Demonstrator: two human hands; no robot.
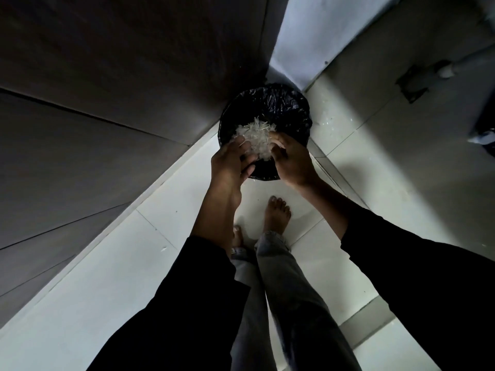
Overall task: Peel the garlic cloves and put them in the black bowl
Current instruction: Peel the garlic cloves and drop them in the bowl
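A heap of pale, papery garlic peels point(254, 137) sits cupped between both of my hands, over a round bin lined with a black plastic bag point(278, 103) on the floor. My left hand point(231, 163) curls around the left side of the heap. My right hand point(290, 159) curls around its right side. The bin's inside is dark and its contents cannot be made out. No garlic cloves and no black bowl are in view.
The bin stands in a corner, with dark cabinet panels point(107, 103) on the left and a pale wall point(308, 36) behind. My bare feet point(276, 212) stand on white floor tiles just in front of it. A few peel scraps point(328, 121) lie on the floor right of the bin.
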